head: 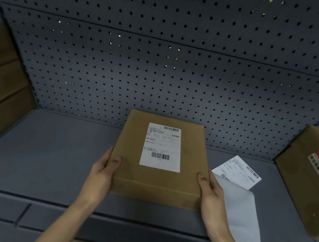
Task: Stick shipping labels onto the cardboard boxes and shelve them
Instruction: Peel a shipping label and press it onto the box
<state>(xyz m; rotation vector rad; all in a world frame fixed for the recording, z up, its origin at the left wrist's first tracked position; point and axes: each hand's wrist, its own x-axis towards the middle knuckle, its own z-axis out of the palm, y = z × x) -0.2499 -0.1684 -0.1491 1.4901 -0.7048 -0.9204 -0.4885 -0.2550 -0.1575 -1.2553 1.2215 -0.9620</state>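
Both hands, the left hand [105, 169] and right hand [209, 188], grip a labelled cardboard box [155, 180] by its sides, long axis pointing toward the shelf's pegboard back [161, 75].

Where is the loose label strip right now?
In the head view, the label strip lies on the shelf just right of the right hand gripping the labelled box, its blank tail hanging over the front edge.

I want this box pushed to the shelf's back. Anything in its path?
Nothing visible does. The box, gripped by the left hand and right hand, has only open shelf toward the pegboard; the loose label strip lies off to its right.
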